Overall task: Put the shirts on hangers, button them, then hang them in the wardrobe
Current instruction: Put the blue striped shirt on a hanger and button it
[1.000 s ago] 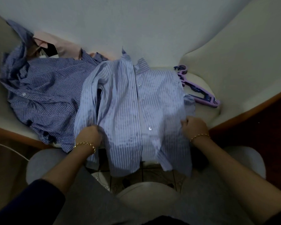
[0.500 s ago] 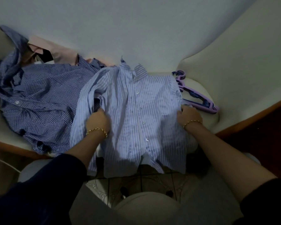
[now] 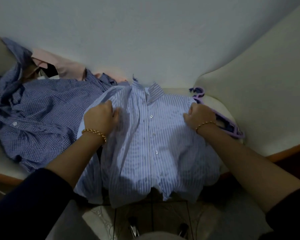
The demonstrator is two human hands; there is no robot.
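A light blue striped shirt (image 3: 156,144) lies buttoned, front up, on the cream sofa seat, its hem hanging over the front edge. My left hand (image 3: 100,116) grips the fabric near its left shoulder. My right hand (image 3: 200,115) grips the fabric at its right shoulder. Any hanger inside the shirt is hidden. A dark blue checked shirt (image 3: 42,118) lies crumpled to the left. A pink shirt (image 3: 59,66) lies behind it. Purple hangers (image 3: 232,130) lie on the seat at the right, partly behind my right wrist.
The sofa back (image 3: 145,40) rises behind the shirts and its armrest (image 3: 258,84) curves up on the right. A wooden trim (image 3: 284,149) edges the sofa. Below the hem are my grey trouser legs and a tiled floor (image 3: 163,219).
Both hands have slid from the shirt's lower sides up to its shoulders, and the shirt has shifted further onto the seat.
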